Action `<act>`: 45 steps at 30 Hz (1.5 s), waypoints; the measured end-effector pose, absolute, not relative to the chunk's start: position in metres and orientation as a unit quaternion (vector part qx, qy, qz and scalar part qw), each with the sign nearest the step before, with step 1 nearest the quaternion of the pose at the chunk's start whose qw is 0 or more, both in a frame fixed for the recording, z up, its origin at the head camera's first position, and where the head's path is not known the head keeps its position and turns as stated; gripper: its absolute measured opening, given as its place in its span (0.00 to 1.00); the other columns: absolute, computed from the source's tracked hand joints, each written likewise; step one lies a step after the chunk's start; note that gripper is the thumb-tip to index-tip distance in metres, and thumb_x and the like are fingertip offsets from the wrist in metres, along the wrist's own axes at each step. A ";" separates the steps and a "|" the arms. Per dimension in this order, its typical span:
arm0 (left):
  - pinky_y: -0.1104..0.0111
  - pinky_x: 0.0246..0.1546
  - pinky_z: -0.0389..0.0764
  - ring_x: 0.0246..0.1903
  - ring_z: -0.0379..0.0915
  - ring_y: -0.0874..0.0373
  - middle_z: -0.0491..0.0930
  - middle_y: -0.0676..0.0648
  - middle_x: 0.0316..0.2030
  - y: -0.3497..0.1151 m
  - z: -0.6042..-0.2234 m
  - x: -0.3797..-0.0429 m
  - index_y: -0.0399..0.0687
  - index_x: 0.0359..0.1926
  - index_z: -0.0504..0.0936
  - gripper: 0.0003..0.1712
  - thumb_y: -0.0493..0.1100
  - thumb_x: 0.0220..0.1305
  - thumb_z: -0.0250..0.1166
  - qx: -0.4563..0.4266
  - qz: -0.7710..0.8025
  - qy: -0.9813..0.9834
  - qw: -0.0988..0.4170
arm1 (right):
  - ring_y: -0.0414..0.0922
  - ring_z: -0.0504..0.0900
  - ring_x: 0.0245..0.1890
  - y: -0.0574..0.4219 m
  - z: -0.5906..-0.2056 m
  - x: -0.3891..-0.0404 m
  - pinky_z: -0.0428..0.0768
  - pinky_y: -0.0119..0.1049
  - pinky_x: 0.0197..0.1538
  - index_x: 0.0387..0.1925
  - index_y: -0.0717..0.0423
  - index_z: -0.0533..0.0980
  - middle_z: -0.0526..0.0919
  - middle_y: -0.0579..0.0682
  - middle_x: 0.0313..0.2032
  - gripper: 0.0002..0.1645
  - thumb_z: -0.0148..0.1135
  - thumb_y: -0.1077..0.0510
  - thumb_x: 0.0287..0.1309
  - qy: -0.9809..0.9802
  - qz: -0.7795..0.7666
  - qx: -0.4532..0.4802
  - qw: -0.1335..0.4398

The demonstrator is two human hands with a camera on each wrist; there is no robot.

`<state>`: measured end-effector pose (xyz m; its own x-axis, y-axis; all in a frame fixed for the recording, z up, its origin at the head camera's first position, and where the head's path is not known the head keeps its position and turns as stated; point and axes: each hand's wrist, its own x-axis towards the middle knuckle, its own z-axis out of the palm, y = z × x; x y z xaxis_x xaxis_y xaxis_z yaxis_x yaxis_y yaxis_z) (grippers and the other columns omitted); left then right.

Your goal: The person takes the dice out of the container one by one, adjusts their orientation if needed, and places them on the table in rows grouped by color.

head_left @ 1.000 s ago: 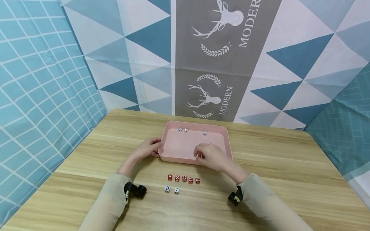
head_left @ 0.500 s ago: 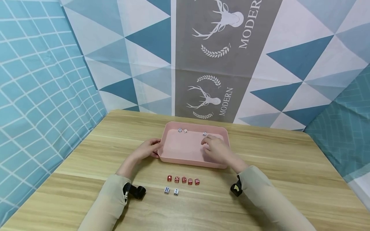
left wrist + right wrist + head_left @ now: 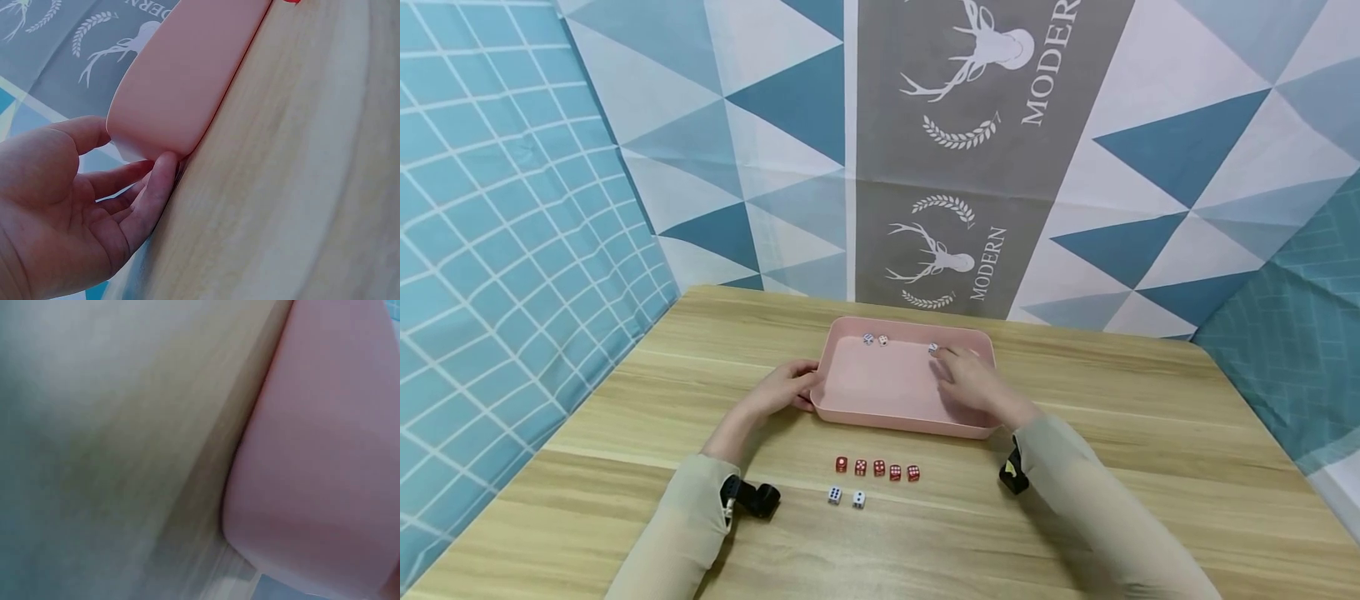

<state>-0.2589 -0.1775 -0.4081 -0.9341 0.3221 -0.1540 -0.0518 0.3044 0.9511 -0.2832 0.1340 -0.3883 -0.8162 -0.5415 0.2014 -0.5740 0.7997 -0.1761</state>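
Observation:
A pink tray (image 3: 887,379) stands on the wooden table, with three white dice along its far side. My left hand (image 3: 784,387) grips the tray's left front corner. In the left wrist view, the thumb lies at the rim and the fingers press the outer wall low down. My right hand (image 3: 973,379) reaches inside the tray on the right, its fingertips right at a white die (image 3: 933,348). The thumb sits apart from the index finger, nearer the front. Two more white dice (image 3: 876,340) lie together at the tray's back left.
In front of the tray, several red dice (image 3: 878,468) form a row on the table (image 3: 1075,500). Below them lie two white dice (image 3: 846,497), side by side. A patterned cloth backdrop (image 3: 775,167) rises behind the table.
My right hand has moved from over the tray's front rim to the die at its back right, the fingers stretching forward. The left hand stays on the corner.

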 end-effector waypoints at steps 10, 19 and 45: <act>0.65 0.31 0.78 0.28 0.73 0.56 0.70 0.34 0.42 -0.177 -0.412 -0.260 0.32 0.57 0.57 0.27 0.43 0.62 0.48 0.093 0.578 0.797 0.149 | 0.53 0.59 0.57 0.134 -0.396 -0.295 0.58 0.46 0.59 0.57 0.61 0.60 0.61 0.58 0.58 0.31 0.54 0.59 0.51 -0.952 0.080 0.294 0.038; 0.65 0.31 0.78 0.29 0.73 0.57 0.69 0.34 0.43 -0.178 -0.412 -0.259 0.33 0.58 0.57 0.27 0.44 0.61 0.48 0.087 0.581 0.796 0.147 | 0.47 0.71 0.40 0.133 -0.400 -0.298 0.71 0.40 0.47 0.49 0.60 0.70 0.71 0.52 0.40 0.19 0.51 0.59 0.55 -0.944 0.114 0.297 0.088; 0.65 0.32 0.78 0.30 0.72 0.57 0.69 0.33 0.44 -0.177 -0.411 -0.261 0.33 0.59 0.56 0.28 0.44 0.62 0.48 0.083 0.580 0.796 0.153 | 0.41 0.72 0.28 0.134 -0.397 -0.293 0.74 0.33 0.35 0.27 0.57 0.76 0.74 0.49 0.27 0.04 0.60 0.64 0.44 -0.945 0.151 0.275 0.090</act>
<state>-0.2605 -0.1773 -0.4113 -0.9393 0.3094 -0.1481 -0.0463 0.3135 0.9485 -0.2929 0.1339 -0.3967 -0.8325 -0.4929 0.2529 -0.5472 0.8031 -0.2359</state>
